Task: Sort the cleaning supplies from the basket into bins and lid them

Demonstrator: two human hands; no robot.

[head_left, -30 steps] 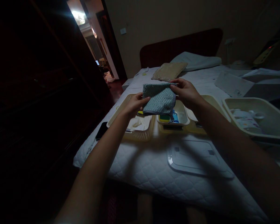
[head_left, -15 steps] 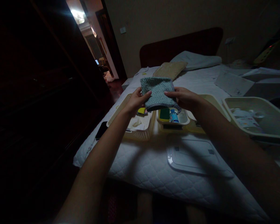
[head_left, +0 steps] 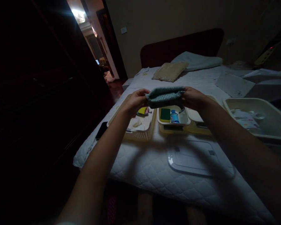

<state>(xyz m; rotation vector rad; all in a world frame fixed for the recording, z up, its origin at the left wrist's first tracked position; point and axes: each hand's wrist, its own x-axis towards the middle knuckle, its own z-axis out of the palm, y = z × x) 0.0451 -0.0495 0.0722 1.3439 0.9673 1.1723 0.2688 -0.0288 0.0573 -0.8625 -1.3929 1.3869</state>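
Two bare hands gripped a folded cloth (head_left: 165,97) in the centre of the frame, above the bins and clear of the bed (head_left: 140,164). The left hand (head_left: 138,100) pinched its left end; the right hand (head_left: 192,97) was closed about its right end, the fingers partly hidden. Its fabric was soft, blue-green and nubbly, the layers bowed apart around a shadowed hollow. Seen nearly edge-on, the cloth made a thick, flattish band whose long axis ran left to right across the frame, its right end slightly higher; the hollow faced upward.

Left of centre, a pale plastic basket (head_left: 142,135) had walls pierced with small holes. Beneath the cloth, a smooth, round-cornered bin (head_left: 186,122) held a blocky green-and-yellow sponge (head_left: 165,115) beside a blue bottle (head_left: 174,117). At lower right, a flat rectangular lid (head_left: 199,156) lay on the bed's diamond-quilted white cover.
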